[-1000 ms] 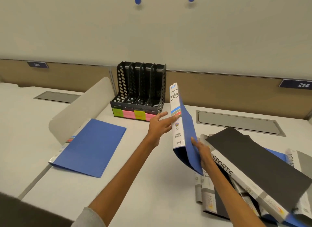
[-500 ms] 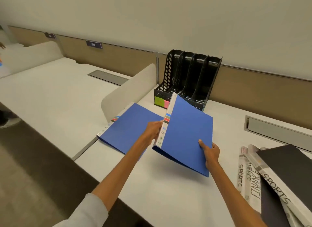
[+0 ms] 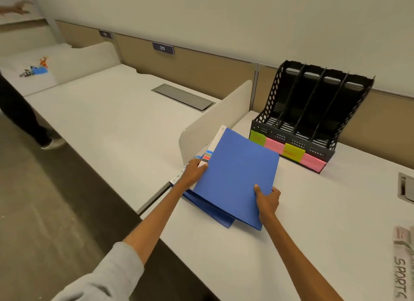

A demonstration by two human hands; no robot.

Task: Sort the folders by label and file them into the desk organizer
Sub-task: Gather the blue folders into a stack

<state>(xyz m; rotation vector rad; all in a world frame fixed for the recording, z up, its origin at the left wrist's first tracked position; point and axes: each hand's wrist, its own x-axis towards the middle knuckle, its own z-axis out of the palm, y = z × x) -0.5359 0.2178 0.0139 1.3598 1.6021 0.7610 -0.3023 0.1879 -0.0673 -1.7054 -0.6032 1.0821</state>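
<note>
A blue folder [image 3: 235, 175] with a white spine lies flat on top of another blue folder [image 3: 215, 213], which shows only along its near edge. My left hand [image 3: 193, 171] grips the top folder at its spine on the left. My right hand [image 3: 267, 198] holds its near right edge, thumb on the cover. Behind them stands a black desk organizer [image 3: 313, 112] with four empty slots and green and pink sticky labels along its front.
A low white divider panel [image 3: 212, 119] stands just left of the folders. At the right edge lie folder spines, one reading SPORTS [image 3: 401, 280]. A cable hatch [image 3: 183, 96] is set in the neighbouring desk. Another person's legs [image 3: 20, 112] stand far left.
The blue folder was upright between my hands; it has swung left and down and now lies on the other blue folder. My view has turned left, away from the pile of folders.
</note>
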